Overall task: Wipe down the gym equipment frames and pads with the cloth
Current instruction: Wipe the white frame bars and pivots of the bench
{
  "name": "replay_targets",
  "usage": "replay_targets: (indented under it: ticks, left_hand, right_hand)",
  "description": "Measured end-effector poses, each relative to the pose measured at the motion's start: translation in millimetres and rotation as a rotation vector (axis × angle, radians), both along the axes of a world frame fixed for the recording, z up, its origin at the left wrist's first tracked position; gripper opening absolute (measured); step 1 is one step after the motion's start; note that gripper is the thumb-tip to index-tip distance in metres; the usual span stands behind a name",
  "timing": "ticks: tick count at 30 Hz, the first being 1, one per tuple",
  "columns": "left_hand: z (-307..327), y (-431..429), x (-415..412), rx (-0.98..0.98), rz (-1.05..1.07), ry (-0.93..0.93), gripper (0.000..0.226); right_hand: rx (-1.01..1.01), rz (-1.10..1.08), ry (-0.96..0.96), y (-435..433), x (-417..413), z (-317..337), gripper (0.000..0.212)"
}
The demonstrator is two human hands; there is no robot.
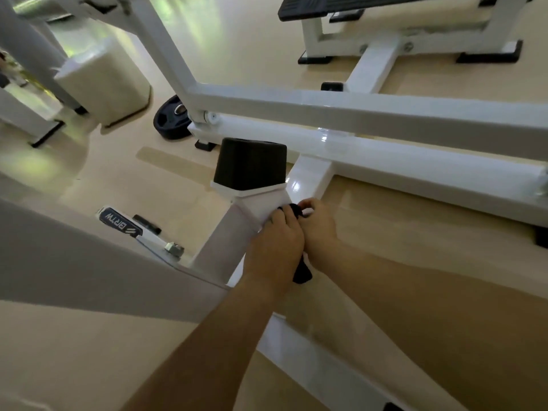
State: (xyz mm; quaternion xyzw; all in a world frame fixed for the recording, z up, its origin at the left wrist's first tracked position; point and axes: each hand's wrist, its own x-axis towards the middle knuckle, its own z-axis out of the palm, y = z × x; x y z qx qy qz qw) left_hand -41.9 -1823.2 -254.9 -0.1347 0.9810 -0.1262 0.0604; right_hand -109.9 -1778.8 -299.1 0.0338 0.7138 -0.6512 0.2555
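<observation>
A white square frame post (234,232) with a black rubber cap (250,164) rises at the centre of the head view. A dark cloth (301,269) is pressed against the post's right side, mostly hidden by my hands. My left hand (275,241) lies flat over the cloth on the post. My right hand (318,222) pinches the cloth's upper end just beside it, fingers curled. The cloth's lower end hangs below my left hand.
White frame beams (385,108) run across the floor behind the post. A black weight plate (172,117) lies on the floor at the left. A bench with a black pad (341,7) stands at the top right. A thick white beam (74,262) crosses the lower left.
</observation>
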Motion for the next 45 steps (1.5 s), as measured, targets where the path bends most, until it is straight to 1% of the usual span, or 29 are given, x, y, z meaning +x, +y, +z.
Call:
replay_targets:
  ticks: [2,4,5,6,7,8,10,11,13,14,16,18,20,21,22,23,25,27,29,30,31,34,35,37,39,40,43,44,45]
  left_hand:
    - [-14.1,3.0,-14.6,0.05,0.003,-0.037,0.062]
    - [-22.8,5.2,-22.6,0.16,0.043,-0.029,0.078]
    - [-27.8,5.1,-23.3,0.22,0.072,-0.024,0.087]
    - [-32.2,5.4,-21.3,0.279,0.093,-0.033,0.091]
    - [-33.7,4.9,-17.4,0.341,0.102,-0.042,0.088]
    - [-33.7,3.1,-12.2,0.397,0.091,-0.059,0.081]
    - [-32.6,-4.9,-0.7,0.44,-0.036,-0.057,0.069]
    - [-30.2,-8.5,5.5,0.406,-0.101,-0.069,0.066]
    - [-20.6,-11.3,10.5,0.252,-0.188,-0.136,0.066]
    - [-16.7,-11.0,9.3,0.206,-0.184,-0.158,0.068]
    - [-12.8,-6.5,-4.9,0.237,-0.081,-0.088,0.07]
    - [-21.4,0.7,-19.7,0.335,0.021,0.031,0.066]
    - [-32.4,8.4,-21.7,0.375,0.092,0.071,0.062]
    - [-37.2,12.3,-20.0,0.385,0.125,0.083,0.061]
    - [-42.1,15.2,-16.0,0.387,0.145,0.08,0.062]
    - [-45.6,16.5,-12.5,0.374,0.147,0.063,0.065]
    - [-48.2,18.7,-8.2,0.341,0.135,-0.013,0.069]
    - [-46.9,20.5,-6.1,0.351,0.179,-0.044,0.071]
    - [-46.4,21.6,-6.1,0.381,0.216,-0.013,0.069]
    - [-47.4,21.2,-5.6,0.394,0.224,0.013,0.067]
    - [-47.2,20.8,-5.3,0.405,0.228,0.035,0.064]
    - [-48.1,18.7,-6.1,0.438,0.222,0.108,0.056]
    - [-48.4,18.4,-5.8,0.458,0.221,0.117,0.056]
    - [-51.2,17.2,-3.0,0.507,0.209,0.132,0.058]
    - [-54.1,15.0,2.2,0.528,0.206,0.157,0.061]
    - [-55.0,14.3,5.9,0.533,0.214,0.164,0.063]
    - [-55.7,13.9,11.8,0.562,0.235,0.164,0.064]
    - [-54.6,14.4,11.6,0.565,0.235,0.171,0.064]
    - [-53.8,15.2,11.2,0.568,0.237,0.172,0.063]
  right_hand:
    - [-0.205,-0.011,-0.19,15.8,1.3,1.8,0.017]
    - [-0.43,0.012,-0.336,30.6,8.1,3.0,0.027]
    - [-0.473,0.035,-0.342,33.5,10.1,-0.4,0.029]
    - [-0.469,0.041,-0.309,33.0,11.6,-4.9,0.028]
    - [-0.397,0.03,-0.234,30.5,11.3,-11.0,0.027]
    - [-0.283,-0.008,-0.123,26.1,6.7,-16.9,0.024]
    - [-0.045,-0.047,0.146,17.7,-10.1,-22.1,0.02]
    - [0.058,-0.012,0.292,14.7,-21.9,-20.4,0.021]
    - [0.274,0.116,0.528,11.6,-54.5,-15.5,0.024]
    - [0.368,0.184,0.613,10.6,-71.5,-13.6,0.026]
    - [0.517,0.329,0.759,9.3,-94.6,-18.2,0.031]
    - [0.522,0.519,0.838,10.9,-87.5,-29.3,0.046]
    - [0.392,0.681,0.83,17.1,-60.9,-42.5,0.068]
    - [0.383,0.744,0.87,21.8,-53.1,-47.6,0.076]
    - [0.429,0.808,0.949,25.6,-55.5,-51.3,0.076]
    - [0.493,0.865,1.034,27.2,-68.2,-51.7,0.071]
    - [0.69,0.942,1.211,26.4,-106.0,-46.9,0.061]
    - [0.829,0.87,1.284,26.2,-143.9,-41.5,0.058]
    - [0.913,0.668,1.276,27.2,-168.5,-38.5,0.051]
    - [0.898,0.578,1.24,27.3,-171.4,-38.1,0.047]
    - [0.832,0.504,1.176,26.8,-167.3,-38.8,0.045]
    - [0.488,0.335,0.92,22.8,-118.4,-41.3,0.039]
    - [0.408,0.333,0.829,23.0,-95.4,-44.2,0.039]
    - [0.352,0.358,0.705,25.4,-65.0,-49.9,0.043]
    - [0.341,0.327,0.623,26.3,-72.2,-48.5,0.049]
    - [0.366,0.306,0.616,26.0,-83.8,-45.3,0.052]
    - [0.531,0.301,0.663,25.3,-115.4,-36.3,0.06]
    - [0.558,0.313,0.681,23.6,-116.6,-35.3,0.062]
    - [0.547,0.309,0.658,21.4,-111.8,-34.8,0.063]
